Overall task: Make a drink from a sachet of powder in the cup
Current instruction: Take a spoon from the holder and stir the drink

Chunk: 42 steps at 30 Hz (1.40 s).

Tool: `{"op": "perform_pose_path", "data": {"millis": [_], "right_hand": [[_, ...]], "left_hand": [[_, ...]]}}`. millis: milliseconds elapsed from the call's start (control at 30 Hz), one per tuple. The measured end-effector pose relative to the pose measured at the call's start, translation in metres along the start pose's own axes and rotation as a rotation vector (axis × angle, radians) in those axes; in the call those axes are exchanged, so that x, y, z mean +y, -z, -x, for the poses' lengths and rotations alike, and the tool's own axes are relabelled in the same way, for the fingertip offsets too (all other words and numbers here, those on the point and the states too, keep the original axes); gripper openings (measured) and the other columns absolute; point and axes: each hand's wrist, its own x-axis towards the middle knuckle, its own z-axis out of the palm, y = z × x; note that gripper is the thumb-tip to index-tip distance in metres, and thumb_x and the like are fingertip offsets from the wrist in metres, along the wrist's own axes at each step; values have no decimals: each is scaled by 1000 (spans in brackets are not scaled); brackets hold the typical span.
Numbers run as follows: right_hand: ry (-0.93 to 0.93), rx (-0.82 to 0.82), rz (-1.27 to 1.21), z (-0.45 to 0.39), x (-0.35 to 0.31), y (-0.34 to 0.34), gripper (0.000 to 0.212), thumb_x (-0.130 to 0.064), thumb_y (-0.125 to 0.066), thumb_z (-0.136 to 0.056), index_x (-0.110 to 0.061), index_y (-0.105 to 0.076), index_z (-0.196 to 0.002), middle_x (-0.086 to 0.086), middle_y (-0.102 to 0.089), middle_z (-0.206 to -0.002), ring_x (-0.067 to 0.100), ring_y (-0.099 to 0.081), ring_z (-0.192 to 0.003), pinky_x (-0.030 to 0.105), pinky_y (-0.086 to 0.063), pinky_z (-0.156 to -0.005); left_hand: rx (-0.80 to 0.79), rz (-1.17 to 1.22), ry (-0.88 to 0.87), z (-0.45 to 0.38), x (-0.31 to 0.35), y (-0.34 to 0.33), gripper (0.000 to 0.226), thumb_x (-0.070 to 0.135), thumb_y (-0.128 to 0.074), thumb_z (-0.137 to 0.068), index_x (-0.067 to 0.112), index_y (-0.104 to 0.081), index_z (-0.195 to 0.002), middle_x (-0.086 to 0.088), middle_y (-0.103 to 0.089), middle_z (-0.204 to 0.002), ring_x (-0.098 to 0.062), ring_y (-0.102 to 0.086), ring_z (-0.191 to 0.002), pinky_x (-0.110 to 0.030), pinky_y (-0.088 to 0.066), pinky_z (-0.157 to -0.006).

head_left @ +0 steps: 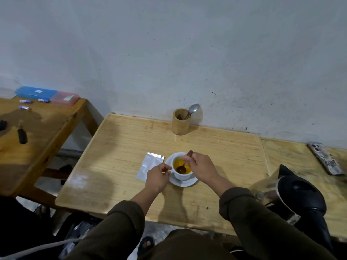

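Kettle (298, 196), desk's (122, 147) 4 o'clock edge. My left hand (157, 177) curls at the saucer (185, 182); my right hand (201, 167) pinches a spoon (183, 166) in the cup (181, 175). Sachet (150, 166) at 9 o'clock.

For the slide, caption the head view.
Right hand stirs orange drink in white cup with spoon; left hand steadies saucer.

Dim, soft shadows, wide-angle warp, edges blurred

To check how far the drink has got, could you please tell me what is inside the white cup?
The white cup holds an orange-yellow liquid with the bowl of a spoon dipped in, held by the right hand. The cup's bottom is hidden beneath the liquid, so undissolved powder cannot be judged.
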Motion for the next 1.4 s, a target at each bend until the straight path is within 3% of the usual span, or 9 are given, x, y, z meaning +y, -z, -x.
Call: {"op": "perform_pose_path", "data": {"millis": [167,333,500,667,833,1067,1200,1333,1400], "right_hand": [[-21,67,172,-4,2,0,28,-29,-39,-98,-14,-62,-97,8,-66,-94,24,-61,-88,38,-48,-76],[-16,32,78,-5,0,0,29,-26,-42,-97,-18,-69,-107,5,-70,-110,24,-62,-101,35,-49,-87],[-10,-24,-13,-7,1,-1,31,-28,-46,-95,-9,-69,-90,10,-73,-92,25,-66,-85,40,-53,-83],[-25,41,169,-9,2,1,30,-28,-39,-97,-11,-63,-96,9,-66,-95,25,-60,-87,36,-46,-74],[-9,39,83,-9,0,-1,28,-25,-43,-96,-16,-69,-101,7,-71,-104,25,-62,-95,37,-50,-84],[-46,15,61,-9,2,0,30,-30,-44,-96,-9,-65,-92,7,-65,-86,23,-60,-82,35,-47,-75],[-27,54,157,-11,2,1,29,-27,-41,-96,-11,-65,-96,8,-66,-97,26,-60,-90,34,-45,-76],[-5,14,59,-9,1,-1,28,-23,-45,-96,-16,-71,-102,5,-70,-109,24,-62,-99,35,-49,-86],[-5,-10,32,-8,1,-2,27,-23,-46,-95,-14,-70,-100,7,-71,-106,24,-63,-96,36,-49,-85]], "left_hand": [[-6,12,3,0,0,1,21,16,-54,-92,13,-67,-108,-4,-70,-115,-20,-63,-107,-20,-41,-86],[-15,16,7,0,-1,1,20,17,-55,-91,13,-67,-107,-3,-70,-115,-19,-63,-107,-19,-41,-84],[-15,13,4,-1,0,2,19,17,-56,-91,12,-67,-106,-5,-70,-114,-20,-63,-106,-20,-41,-85],[-13,8,4,-1,0,2,20,16,-55,-91,12,-67,-107,-5,-70,-115,-20,-63,-107,-19,-40,-84],[-23,9,10,-1,0,2,20,17,-55,-92,13,-67,-107,-4,-70,-115,-20,-62,-107,-19,-40,-82],[-31,3,6,-2,0,3,20,17,-55,-92,14,-66,-108,-4,-69,-116,-20,-62,-108,-19,-40,-84],[-32,6,10,-2,-1,3,20,17,-55,-91,14,-67,-108,-4,-69,-116,-19,-62,-108,-20,-41,-84],[-32,-1,5,-2,-1,4,20,18,-55,-91,14,-67,-107,-4,-70,-116,-20,-62,-107,-21,-41,-85],[-34,-4,4,-2,0,4,20,18,-55,-91,14,-67,-107,-4,-69,-116,-20,-62,-108,-22,-42,-86]]}}
